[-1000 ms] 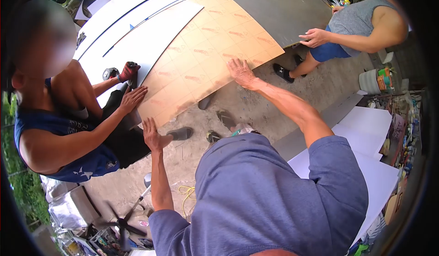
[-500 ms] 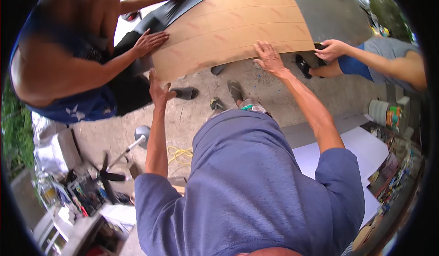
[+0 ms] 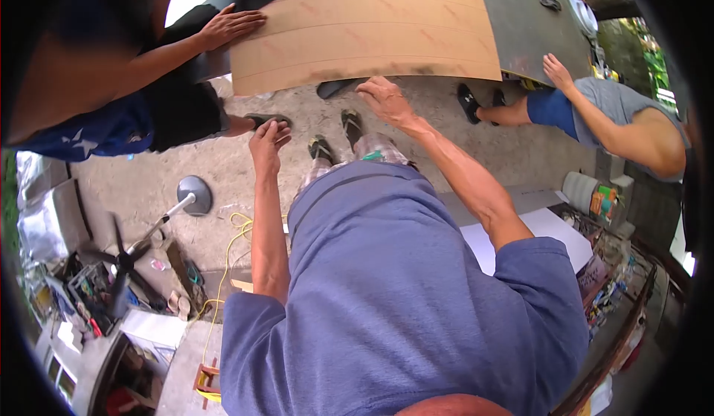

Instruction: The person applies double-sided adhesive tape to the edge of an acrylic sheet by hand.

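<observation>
A large brown sheet (image 3: 372, 33) with faint red print and ruled lines lies across the work surface; its near edge has dark smudges. My right hand (image 3: 388, 104) is close below that edge, fingers loosely bent, with nothing visible in it. Farther left and lower, my left hand (image 3: 269, 142) hangs in the air apart from the sheet, its fingers loosely curled and holding nothing I can see. A co-worker's hand (image 3: 232, 26) rests flat on the sheet's left end. At the right, another person's hand (image 3: 558, 72) is raised, clear of the sheet.
A dark grey surface (image 3: 520, 22) continues right of the sheet. Sandals (image 3: 351, 127) show on my feet on the concrete floor (image 3: 297, 104). Behind me are a fan (image 3: 123, 261), its round base (image 3: 195, 194), a yellow cord (image 3: 242, 226) and white sheets (image 3: 535, 234).
Both my hands have come off the sheet and drawn back, fingers now curled. The right person's hand has left the sheet's corner. The left co-worker's gloved hand is out of view.
</observation>
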Available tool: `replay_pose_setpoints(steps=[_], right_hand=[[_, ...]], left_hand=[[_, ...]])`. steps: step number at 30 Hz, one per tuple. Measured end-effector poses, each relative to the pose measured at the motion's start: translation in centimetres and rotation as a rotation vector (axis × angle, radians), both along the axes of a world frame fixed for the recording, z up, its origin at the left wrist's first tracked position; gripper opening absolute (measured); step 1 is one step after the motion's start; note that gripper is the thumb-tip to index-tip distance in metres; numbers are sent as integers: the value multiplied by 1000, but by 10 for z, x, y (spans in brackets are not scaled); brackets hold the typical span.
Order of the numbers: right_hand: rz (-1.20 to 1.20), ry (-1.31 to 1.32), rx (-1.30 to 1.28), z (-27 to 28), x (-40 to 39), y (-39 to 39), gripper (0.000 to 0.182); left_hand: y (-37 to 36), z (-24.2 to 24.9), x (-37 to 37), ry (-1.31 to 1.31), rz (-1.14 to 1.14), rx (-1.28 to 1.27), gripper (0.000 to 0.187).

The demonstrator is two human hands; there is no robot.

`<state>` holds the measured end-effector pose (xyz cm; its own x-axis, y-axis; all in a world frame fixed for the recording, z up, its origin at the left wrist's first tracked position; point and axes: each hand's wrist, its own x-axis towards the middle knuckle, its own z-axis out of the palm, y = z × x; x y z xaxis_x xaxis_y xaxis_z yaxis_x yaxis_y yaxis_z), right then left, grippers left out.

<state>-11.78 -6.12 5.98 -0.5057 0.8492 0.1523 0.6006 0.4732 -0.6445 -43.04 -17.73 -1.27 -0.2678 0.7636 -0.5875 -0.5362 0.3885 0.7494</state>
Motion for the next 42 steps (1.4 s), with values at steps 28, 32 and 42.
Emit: replay_pose_setpoints(steps=[28,32,42], right_hand=[[388,-169,-299,33,182,117,18],[659,-184,-292,29,47,114,24],[876,-442,41,-1,-243,106,51]], left_hand=[[25,11,231,-15,535,17,30],[11,4,207,-51,703,74,29],[-9,7,159,-81,760,126,31]])
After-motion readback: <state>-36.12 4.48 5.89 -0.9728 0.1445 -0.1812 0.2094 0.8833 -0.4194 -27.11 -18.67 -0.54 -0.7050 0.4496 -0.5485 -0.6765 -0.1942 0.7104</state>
